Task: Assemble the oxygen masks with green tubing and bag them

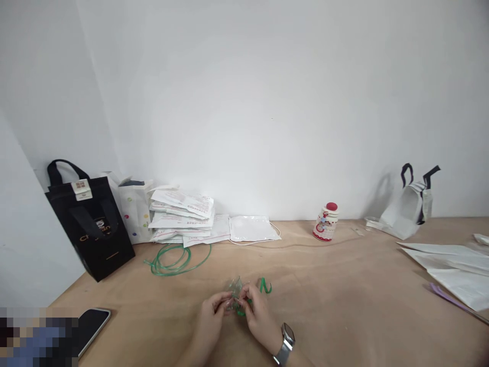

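Near the front middle of the table, both hands are on a clear, green-tinted plastic mask (236, 289). My left hand (214, 311) is closed, its thumb and fingers pinching the mask's left side. My right hand (255, 311), with a watch (287, 340) on its wrist, pinches the right side near a green strap (265, 286). The strap curls out beyond the right fingers, and a bit of green also shows below them. The fingers cover part of the mask, so its full shape is hidden. Behind the left hand lies a loose coil of green tubing (170, 265).
White printed packets (183, 216) are stacked at the back left, beside a black paper bag (97, 229) and a dotted bag (133, 214). A white pouch (254, 228), a red-topped jar (326, 223) and a white bag (408, 209) stand along the wall. White wrappers (458, 270) lie right; a phone (91, 326) lies front left.
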Tool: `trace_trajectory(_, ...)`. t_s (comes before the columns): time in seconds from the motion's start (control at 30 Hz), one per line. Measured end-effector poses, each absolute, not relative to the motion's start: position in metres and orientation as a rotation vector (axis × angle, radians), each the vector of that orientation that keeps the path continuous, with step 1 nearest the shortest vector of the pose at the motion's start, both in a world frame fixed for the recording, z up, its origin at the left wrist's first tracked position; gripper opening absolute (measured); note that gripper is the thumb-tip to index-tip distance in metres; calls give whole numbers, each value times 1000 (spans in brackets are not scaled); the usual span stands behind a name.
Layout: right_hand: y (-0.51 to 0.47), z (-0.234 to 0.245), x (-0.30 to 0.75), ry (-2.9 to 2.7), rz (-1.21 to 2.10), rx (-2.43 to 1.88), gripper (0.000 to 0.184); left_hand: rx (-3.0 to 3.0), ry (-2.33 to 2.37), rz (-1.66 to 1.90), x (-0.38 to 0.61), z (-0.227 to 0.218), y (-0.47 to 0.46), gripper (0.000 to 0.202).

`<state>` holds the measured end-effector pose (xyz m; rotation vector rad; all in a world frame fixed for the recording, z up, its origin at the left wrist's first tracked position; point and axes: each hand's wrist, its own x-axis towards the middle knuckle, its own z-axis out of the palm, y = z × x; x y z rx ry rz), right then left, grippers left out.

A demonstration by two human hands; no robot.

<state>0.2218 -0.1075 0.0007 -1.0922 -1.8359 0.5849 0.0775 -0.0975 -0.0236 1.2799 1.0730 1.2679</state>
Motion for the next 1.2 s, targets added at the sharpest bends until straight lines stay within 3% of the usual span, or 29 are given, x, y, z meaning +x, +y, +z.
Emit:
trace_trajectory(0.7,-110,-7,217,-1844,547,-1101,22,1779,1239,1114,72,-19,-101,27)
trace_trajectory(0.93,-110,-3,219,-1878,498,-1106,20,1773,1162,1013,72,2,-105,28)
trace_trajectory(1.2,-116,6,214,-1912,534,-1069,12,2037,1329,991,66,-8,-100,21)
